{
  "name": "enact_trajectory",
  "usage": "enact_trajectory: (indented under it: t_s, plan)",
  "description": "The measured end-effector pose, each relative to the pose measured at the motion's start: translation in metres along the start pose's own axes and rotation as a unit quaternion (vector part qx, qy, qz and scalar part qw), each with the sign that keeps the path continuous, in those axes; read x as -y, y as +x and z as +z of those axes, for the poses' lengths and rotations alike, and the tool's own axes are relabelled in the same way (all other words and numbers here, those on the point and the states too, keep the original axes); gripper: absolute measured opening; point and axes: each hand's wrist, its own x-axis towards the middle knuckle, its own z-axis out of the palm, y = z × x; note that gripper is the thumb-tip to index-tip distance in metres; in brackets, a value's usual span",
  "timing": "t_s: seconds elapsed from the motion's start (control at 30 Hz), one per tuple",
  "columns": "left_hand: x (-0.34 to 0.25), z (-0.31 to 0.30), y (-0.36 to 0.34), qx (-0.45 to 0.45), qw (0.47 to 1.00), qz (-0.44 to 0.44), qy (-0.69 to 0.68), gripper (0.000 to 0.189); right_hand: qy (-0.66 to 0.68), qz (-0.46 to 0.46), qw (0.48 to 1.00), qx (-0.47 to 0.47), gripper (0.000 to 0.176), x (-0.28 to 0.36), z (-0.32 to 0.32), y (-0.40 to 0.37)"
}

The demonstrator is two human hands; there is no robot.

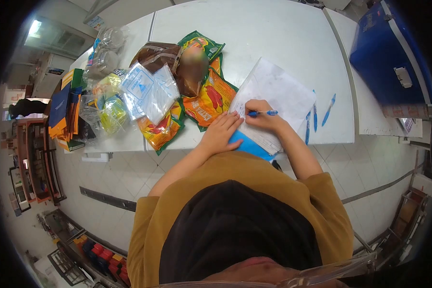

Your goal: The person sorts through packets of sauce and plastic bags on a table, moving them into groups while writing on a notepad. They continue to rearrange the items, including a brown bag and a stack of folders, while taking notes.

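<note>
At the table's (283,29) left end, a stack of orange and blue folders (65,108) and a heap of snack packets (209,101) lay crowded together, leaving bare room for writing. The left hand (221,133) lay flat and open, gripping nothing, its fingers on the blue folder (249,145) and the sheet's edge, seemingly to pin them. The right hand (264,122) was closed around a blue pen (264,113), tip on the paper sheet (281,89) at the table's near edge. Two spare pens (315,117) lay just beside it, handy.
</note>
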Motion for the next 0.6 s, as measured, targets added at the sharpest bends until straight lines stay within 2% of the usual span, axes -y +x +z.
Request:
enact_trajectory:
  t_s: [0.17, 0.37, 0.47, 0.6]
  plan:
    - [-0.0008, -0.0009, 0.0000, -0.006, 1.000, -0.002, -0.003, 0.063, -0.017, -0.022, 0.999, -0.032, 0.017, -0.0033, 0.0033, 0.0003]
    - [0.0004, 0.0014, -0.0003, -0.004, 1.000, -0.004, -0.003, 0.063, -0.024, -0.016, 0.999, -0.026, 0.016, 0.0006, 0.0020, 0.0000]
    - [-0.0003, 0.0007, -0.0010, -0.004, 1.000, -0.005, -0.010, 0.063, -0.014, -0.003, 0.996, -0.088, 0.015, -0.0064, 0.0038, -0.0064]
    - [-0.0001, -0.0002, -0.0006, -0.002, 1.000, -0.006, -0.018, 0.063, 0.004, 0.039, 0.998, -0.047, 0.014, -0.0044, -0.0006, -0.0050]
